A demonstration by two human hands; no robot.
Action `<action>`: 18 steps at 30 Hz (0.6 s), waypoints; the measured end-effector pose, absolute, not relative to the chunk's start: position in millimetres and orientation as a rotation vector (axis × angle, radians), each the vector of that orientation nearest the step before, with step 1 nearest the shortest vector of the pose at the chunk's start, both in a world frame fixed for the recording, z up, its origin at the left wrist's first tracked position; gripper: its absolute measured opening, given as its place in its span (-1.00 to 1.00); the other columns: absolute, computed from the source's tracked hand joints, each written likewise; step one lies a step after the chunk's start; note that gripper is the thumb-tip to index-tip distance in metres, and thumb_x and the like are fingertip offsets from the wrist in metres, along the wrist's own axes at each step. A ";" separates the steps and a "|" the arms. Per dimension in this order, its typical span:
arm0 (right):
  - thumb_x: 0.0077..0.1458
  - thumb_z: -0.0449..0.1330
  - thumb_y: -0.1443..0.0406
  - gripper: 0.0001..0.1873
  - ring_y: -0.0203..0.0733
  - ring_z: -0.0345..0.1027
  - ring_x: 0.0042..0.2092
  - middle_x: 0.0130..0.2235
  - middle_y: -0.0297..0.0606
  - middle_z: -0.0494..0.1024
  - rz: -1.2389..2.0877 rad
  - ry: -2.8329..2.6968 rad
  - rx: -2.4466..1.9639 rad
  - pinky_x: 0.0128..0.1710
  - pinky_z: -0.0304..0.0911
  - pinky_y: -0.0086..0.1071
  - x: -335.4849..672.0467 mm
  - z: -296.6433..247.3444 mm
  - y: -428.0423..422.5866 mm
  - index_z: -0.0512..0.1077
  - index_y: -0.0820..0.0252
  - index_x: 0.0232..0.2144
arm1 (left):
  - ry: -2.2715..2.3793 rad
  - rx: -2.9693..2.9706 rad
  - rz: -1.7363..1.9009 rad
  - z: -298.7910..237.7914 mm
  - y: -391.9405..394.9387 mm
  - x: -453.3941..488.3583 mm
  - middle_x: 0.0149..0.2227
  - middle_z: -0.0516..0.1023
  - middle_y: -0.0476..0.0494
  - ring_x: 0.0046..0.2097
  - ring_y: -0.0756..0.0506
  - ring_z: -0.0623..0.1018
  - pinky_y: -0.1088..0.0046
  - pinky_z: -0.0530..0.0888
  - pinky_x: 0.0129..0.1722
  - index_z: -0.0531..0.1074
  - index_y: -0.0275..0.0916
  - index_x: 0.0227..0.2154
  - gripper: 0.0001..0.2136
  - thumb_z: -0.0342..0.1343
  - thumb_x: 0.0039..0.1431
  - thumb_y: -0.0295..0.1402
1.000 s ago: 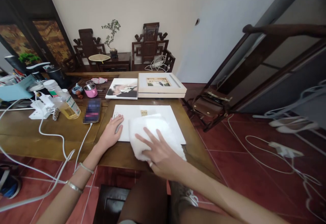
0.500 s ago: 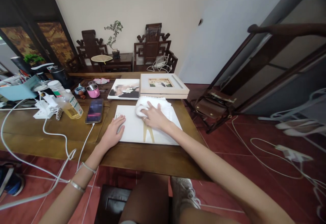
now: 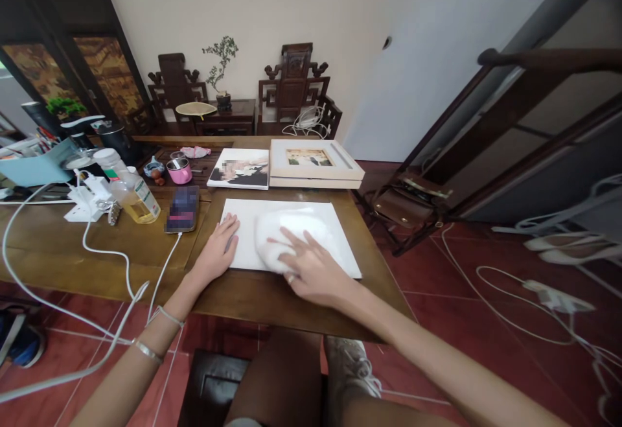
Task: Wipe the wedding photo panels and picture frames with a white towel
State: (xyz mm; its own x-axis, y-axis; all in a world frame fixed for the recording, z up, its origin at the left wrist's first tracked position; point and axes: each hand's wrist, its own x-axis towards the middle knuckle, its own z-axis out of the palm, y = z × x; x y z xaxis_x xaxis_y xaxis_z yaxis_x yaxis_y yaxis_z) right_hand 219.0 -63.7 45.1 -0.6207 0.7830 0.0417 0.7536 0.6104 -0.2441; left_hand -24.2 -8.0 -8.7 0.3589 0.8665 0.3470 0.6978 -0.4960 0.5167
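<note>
1. L hand (image 3: 218,247) lies flat, gripping nothing, on white panel's (image 3: 245,219) left edge, ctr frame, prob. steadying it.
2. R hand (image 3: 313,269), fingers spread, presses white cloth (image 3: 268,229) atop panel, prob. for even contact.

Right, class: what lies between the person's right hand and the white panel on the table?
In the head view, a white cloth lies between the right hand and the white panel.

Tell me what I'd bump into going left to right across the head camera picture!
Blue box → bottle → phone → left hand → white cloth with the right hand on it → brown bag.
</note>
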 end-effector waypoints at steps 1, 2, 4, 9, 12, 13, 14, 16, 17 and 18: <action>0.03 0.04 0.40 -0.59 0.13 -0.19 0.34 0.27 -0.24 0.23 0.261 -2.656 -1.338 0.24 -0.20 0.21 220.8 43.2 -49.6 0.47 0.15 -0.07 | 1.395 2.346 0.845 -9.5 -7.5 -24.5 0.24 0.26 -0.37 0.31 -0.22 0.16 0.02 0.09 0.28 0.31 -0.35 0.13 -0.58 -0.17 0.29 -0.32; 0.06 0.01 0.39 -0.58 0.14 -0.19 0.34 0.27 -0.23 0.22 0.216 -2.625 -1.382 0.23 -0.18 0.22 221.2 41.3 -34.5 0.45 0.17 -0.04 | 1.398 2.348 0.832 -10.1 -7.0 -24.7 0.23 0.26 -0.37 0.31 -0.21 0.18 0.02 0.09 0.28 0.30 -0.36 0.14 -0.58 -0.17 0.29 -0.32; 0.11 -0.02 0.37 -0.57 0.17 -0.18 0.33 0.28 -0.20 0.20 0.143 -2.568 -1.464 0.20 -0.15 0.25 216.9 38.2 -5.9 0.41 0.19 0.01 | 1.398 2.353 0.819 -11.1 -6.3 -25.1 0.23 0.26 -0.35 0.30 -0.21 0.20 0.03 0.09 0.28 0.30 -0.35 0.14 -0.57 -0.18 0.29 -0.31; 0.13 -0.01 0.32 -0.56 0.33 -0.22 0.32 0.30 -0.11 0.14 0.056 -2.548 -1.552 0.13 -0.17 0.39 183.8 34.7 21.8 0.40 0.21 0.04 | 1.390 2.309 0.859 -8.4 -6.5 -24.8 0.22 0.29 -0.33 0.29 -0.20 0.23 0.05 0.09 0.29 0.33 -0.34 0.12 -0.58 -0.16 0.30 -0.27; 0.11 0.03 0.30 -0.58 0.37 -0.29 0.33 0.32 -0.11 0.09 0.015 -2.680 -1.327 0.15 -0.27 0.41 165.8 33.0 3.0 0.42 0.20 0.02 | 1.407 2.184 1.008 -2.1 -9.2 -24.0 0.22 0.30 -0.28 0.27 -0.16 0.27 0.15 0.14 0.28 0.31 -0.31 0.14 -0.56 -0.19 0.32 -0.22; 0.10 0.04 0.31 -0.59 0.36 -0.29 0.33 0.32 -0.13 0.09 0.020 -2.731 -1.220 0.16 -0.29 0.40 162.4 33.3 -7.0 0.44 0.18 -0.01 | 1.407 2.139 1.073 0.3 -10.4 -23.6 0.23 0.29 -0.26 0.27 -0.13 0.26 0.19 0.15 0.28 0.30 -0.30 0.15 -0.55 -0.21 0.33 -0.20; 0.09 0.05 0.32 -0.61 0.34 -0.29 0.33 0.32 -0.15 0.09 0.035 -2.772 -1.115 0.17 -0.29 0.39 160.6 34.5 -17.9 0.46 0.17 -0.03 | 1.402 2.105 1.129 2.4 -11.4 -23.3 0.25 0.27 -0.24 0.27 -0.11 0.25 0.22 0.14 0.29 0.28 -0.28 0.17 -0.54 -0.24 0.34 -0.19; 0.07 0.05 0.34 -0.62 0.29 -0.27 0.33 0.31 -0.18 0.13 0.092 -2.838 -0.931 0.19 -0.27 0.35 161.1 40.0 -40.1 0.48 0.16 -0.07 | 1.388 2.071 1.193 5.4 -13.0 -22.7 0.26 0.23 -0.22 0.29 -0.09 0.21 0.25 0.11 0.30 0.25 -0.29 0.18 -0.53 -0.28 0.36 -0.19; 0.06 0.05 0.35 -0.62 0.27 -0.24 0.33 0.29 -0.18 0.17 0.129 -2.863 -0.861 0.20 -0.26 0.32 163.3 44.1 -50.3 0.49 0.16 -0.08 | 1.386 2.068 1.205 6.1 -13.3 -22.4 0.27 0.23 -0.22 0.30 -0.09 0.20 0.25 0.10 0.31 0.25 -0.31 0.19 -0.52 -0.29 0.36 -0.19; 0.05 0.06 0.35 -0.62 0.24 -0.21 0.33 0.28 -0.19 0.20 0.171 -2.886 -0.813 0.22 -0.25 0.28 166.4 48.6 -59.1 0.49 0.16 -0.09 | 1.390 2.070 1.205 6.1 -13.3 -22.2 0.27 0.22 -0.23 0.30 -0.09 0.19 0.26 0.10 0.31 0.24 -0.32 0.19 -0.52 -0.29 0.36 -0.19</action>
State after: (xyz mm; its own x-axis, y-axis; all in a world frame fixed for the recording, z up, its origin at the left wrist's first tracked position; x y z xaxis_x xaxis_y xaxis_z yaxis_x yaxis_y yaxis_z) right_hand 166.4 -59.1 48.6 -0.8446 0.5255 0.1024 0.5098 0.8478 -0.1463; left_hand -22.2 -13.3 6.1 0.1477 0.8828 0.4460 0.5665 -0.4452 0.6935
